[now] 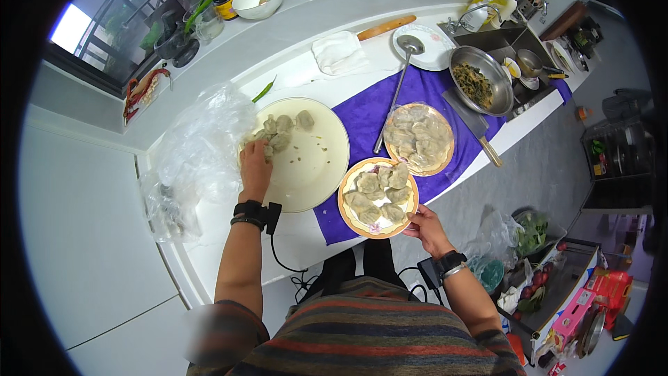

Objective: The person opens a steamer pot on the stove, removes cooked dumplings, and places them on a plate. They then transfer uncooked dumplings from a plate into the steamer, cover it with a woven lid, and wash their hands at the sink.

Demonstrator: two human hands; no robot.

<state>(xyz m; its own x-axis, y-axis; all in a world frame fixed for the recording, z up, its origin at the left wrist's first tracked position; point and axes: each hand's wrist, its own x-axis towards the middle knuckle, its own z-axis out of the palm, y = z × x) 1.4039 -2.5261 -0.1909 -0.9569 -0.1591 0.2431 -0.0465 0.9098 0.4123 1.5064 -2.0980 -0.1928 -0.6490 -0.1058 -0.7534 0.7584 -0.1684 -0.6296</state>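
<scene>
My left hand [255, 167] reaches over the left part of a large cream plate [308, 188], its fingers on a dumpling [268, 151] beside several others; the fingertips are partly hidden. A round orange-rimmed plate [346, 219] bearing several dumplings [369, 183] is held at its right edge by my right hand [425, 227]. Behind it, another orange-rimmed plate [451, 150] of dumplings is covered with clear plastic film. A purple cloth [360, 104] lies under both. Scraps of green filling dot the cream plate.
A metal ladle [399, 86] and a cleaver [469, 117] flank the covered plate. Nearby are a steel bowl of filling [502, 99], a floral plate [436, 47], a rolling pin [389, 27], a white cloth [339, 53], a green chili [264, 90], crumpled plastic bags [201, 141] and a sink [488, 38].
</scene>
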